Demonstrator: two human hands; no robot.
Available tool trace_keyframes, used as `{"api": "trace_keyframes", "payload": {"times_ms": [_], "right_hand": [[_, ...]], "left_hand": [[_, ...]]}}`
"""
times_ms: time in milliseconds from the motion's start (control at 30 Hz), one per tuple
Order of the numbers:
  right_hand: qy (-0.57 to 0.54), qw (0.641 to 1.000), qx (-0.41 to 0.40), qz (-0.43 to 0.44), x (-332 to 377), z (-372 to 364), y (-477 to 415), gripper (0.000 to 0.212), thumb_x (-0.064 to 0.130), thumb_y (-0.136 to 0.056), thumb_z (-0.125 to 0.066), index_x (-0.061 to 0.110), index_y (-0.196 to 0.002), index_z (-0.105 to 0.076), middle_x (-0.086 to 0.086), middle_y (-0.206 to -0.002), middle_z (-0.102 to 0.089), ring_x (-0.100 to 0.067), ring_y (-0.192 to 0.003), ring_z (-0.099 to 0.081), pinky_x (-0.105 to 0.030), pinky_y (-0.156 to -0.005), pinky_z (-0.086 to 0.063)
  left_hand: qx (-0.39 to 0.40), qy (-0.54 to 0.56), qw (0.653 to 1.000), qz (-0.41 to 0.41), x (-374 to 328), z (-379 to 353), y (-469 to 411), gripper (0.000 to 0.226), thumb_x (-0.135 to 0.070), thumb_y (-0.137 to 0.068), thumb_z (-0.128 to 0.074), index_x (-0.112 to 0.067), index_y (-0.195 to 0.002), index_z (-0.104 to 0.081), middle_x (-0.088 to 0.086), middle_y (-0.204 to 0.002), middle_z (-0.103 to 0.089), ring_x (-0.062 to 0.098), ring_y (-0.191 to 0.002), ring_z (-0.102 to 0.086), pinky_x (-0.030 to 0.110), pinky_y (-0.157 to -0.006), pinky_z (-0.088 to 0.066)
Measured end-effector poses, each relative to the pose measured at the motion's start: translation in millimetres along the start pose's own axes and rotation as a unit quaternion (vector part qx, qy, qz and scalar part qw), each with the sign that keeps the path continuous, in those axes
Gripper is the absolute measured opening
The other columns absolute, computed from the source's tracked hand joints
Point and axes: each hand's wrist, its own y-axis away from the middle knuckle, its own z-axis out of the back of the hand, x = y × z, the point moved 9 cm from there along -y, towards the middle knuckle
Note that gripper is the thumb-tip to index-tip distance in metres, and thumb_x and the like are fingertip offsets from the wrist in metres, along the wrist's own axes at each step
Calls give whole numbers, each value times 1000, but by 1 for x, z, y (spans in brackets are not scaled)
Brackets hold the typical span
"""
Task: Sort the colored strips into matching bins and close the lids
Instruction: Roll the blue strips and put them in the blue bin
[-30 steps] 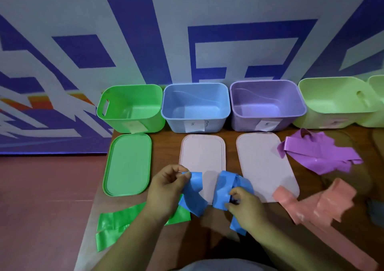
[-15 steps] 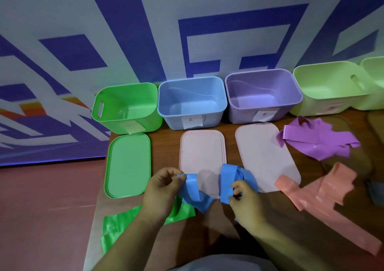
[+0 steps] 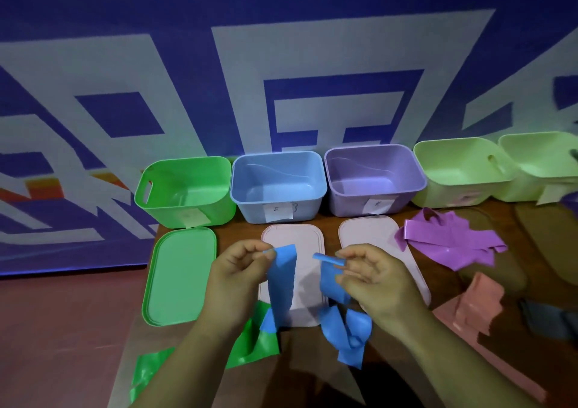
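Observation:
My left hand (image 3: 236, 277) pinches the top of one blue strip (image 3: 281, 282) that hangs down over a pale pink lid (image 3: 309, 238). My right hand (image 3: 372, 277) pinches another blue strip (image 3: 344, 332), whose lower part loops and dangles. Both hands are raised above the table in front of the open blue bin (image 3: 278, 185). An open green bin (image 3: 184, 191) stands left of it, an open purple bin (image 3: 373, 179) right. A green strip (image 3: 150, 370) lies on the table under my left forearm.
A green lid (image 3: 178, 276) lies left, a second pale pink lid (image 3: 369, 232) right. Purple strips (image 3: 450, 245) and pink strips (image 3: 478, 301) lie at the right. Two light green bins (image 3: 459, 170) stand at the far right. The wooden table's left edge (image 3: 125, 360) drops to a reddish floor.
Both hands have risen and moved apart, lifting the blue strips off the table so that they hang separately. The camera has tilted, shifting the bins lower in view.

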Motion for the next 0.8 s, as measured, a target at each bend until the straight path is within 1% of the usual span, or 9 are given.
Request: {"api": "trace_keyframes", "payload": {"times_ms": [100, 200, 267, 300, 400, 500, 567, 700, 800], "right_hand": [[1, 999, 20, 40, 30, -1, 5, 28, -11, -80, -72, 15, -90, -70, 8, -82, -76, -2, -77, -70, -15, -72, -54], [38, 995, 31, 92, 57, 2, 8, 20, -1, -84, -73, 19, -85, -71, 4, -75, -74, -3, -65, -66, -12, -63, -50], [50, 991, 27, 117, 71, 5, 9, 22, 1, -84, -73, 22, -81, -71, 4, -73, -72, 0, -61, -62, -11, -61, -47], [59, 989, 25, 131, 78, 7, 9, 23, 1, -84, -74, 24, -79, -71, 8, -75, -72, 2, -60, -61, -9, -61, -46], [90, 981, 20, 171, 96, 11, 11, 22, 4, -82, -76, 26, -78, -73, 19, -77, -71, 2, -66, -61, -7, -64, -44], [93, 979, 15, 183, 106, 19, 9, 24, 9, -82, -77, 33, -77, -75, 15, -79, -73, -4, -75, -67, -15, -71, -51], [84, 980, 28, 176, 110, 21, 7, 29, 9, -82, -78, 38, -80, -74, 13, -79, -74, -6, -75, -69, -19, -72, -54], [92, 980, 30, 173, 115, 26, 7, 25, 13, -81, -79, 38, -83, -73, 13, -81, -73, -6, -77, -71, -18, -72, -55], [95, 979, 38, 176, 120, 29, 10, 25, 13, -82, -79, 38, -83, -73, 14, -81, -73, -5, -76, -71, -16, -69, -53]], "left_hand": [[-16, 0, 999, -35, -23, -6, 3, 17, 0, -87, -67, -14, -79, -71, 4, -72, -69, 8, -61, -56, 18, -59, -46], [-32, 13, 998, -48, -38, -9, 5, 15, 0, -86, -69, -14, -81, -72, 1, -72, -69, 7, -60, -57, 19, -62, -47], [-38, 20, 997, -56, -47, -12, 6, 10, 0, -86, -69, -9, -85, -72, 0, -70, -68, 7, -60, -57, 20, -62, -47], [-39, 23, 997, -61, -52, -15, 7, 9, 1, -86, -69, -7, -86, -71, -2, -68, -67, 6, -59, -56, 18, -61, -47], [-42, 37, 996, -68, -64, -22, 11, 10, 3, -86, -67, -6, -86, -70, -5, -65, -67, 4, -56, -56, 16, -59, -48], [-48, 43, 995, -73, -74, -29, 14, 11, 3, -85, -68, -8, -85, -71, -5, -65, -67, 4, -56, -57, 17, -61, -50], [-46, 44, 995, -75, -80, -35, 16, 11, 2, -85, -68, -8, -85, -71, -4, -66, -68, 4, -57, -57, 18, -63, -51], [-44, 51, 995, -69, -87, -45, 17, 10, 0, -86, -68, -8, -86, -73, -3, -67, -70, 6, -59, -60, 23, -65, -51], [-34, 65, 995, -61, -90, -51, 20, 11, -2, -86, -69, -11, -85, -77, 4, -72, -71, 13, -64, -63, 30, -70, -51]]}}
